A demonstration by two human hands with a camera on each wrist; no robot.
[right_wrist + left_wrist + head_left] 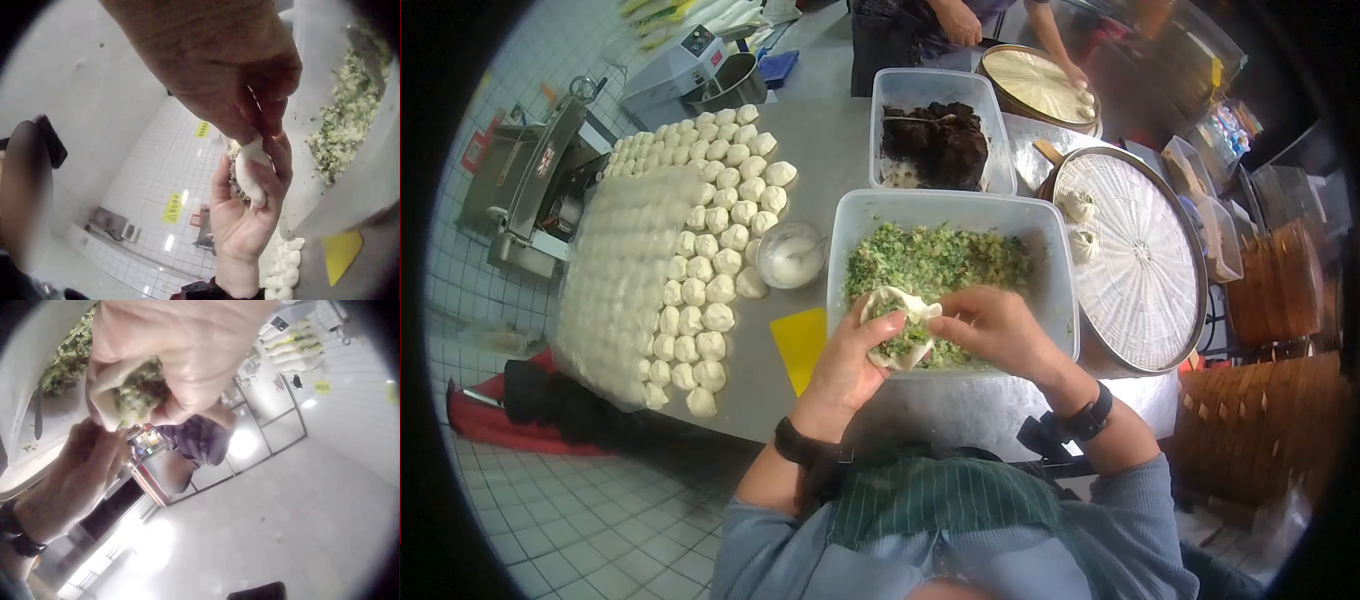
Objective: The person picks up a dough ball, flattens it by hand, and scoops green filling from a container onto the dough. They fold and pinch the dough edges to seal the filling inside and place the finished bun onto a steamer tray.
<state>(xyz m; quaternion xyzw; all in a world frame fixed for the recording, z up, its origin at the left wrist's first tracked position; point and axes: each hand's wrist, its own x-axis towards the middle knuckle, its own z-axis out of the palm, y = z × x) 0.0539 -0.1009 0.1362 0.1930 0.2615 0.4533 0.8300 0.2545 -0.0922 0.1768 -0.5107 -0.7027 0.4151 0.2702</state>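
Cupped in my left hand is a dough wrapper heaped with chopped green filling; the thumb lies over the filling. My right hand pinches the wrapper's right edge between thumb and fingers. In the right wrist view the pinched dough forms a pale fold, with filling showing along its side. The left wrist view shows the filling exposed at the open mouth of the wrapper. Both hands are over the near side of a plastic tub of chopped green filling.
Rows of dough pieces, partly under plastic film, cover the left of the table. Nearby are a small bowl and a yellow scraper. A tub of dark filling stands behind. A round steamer holds two buns. Another person works opposite.
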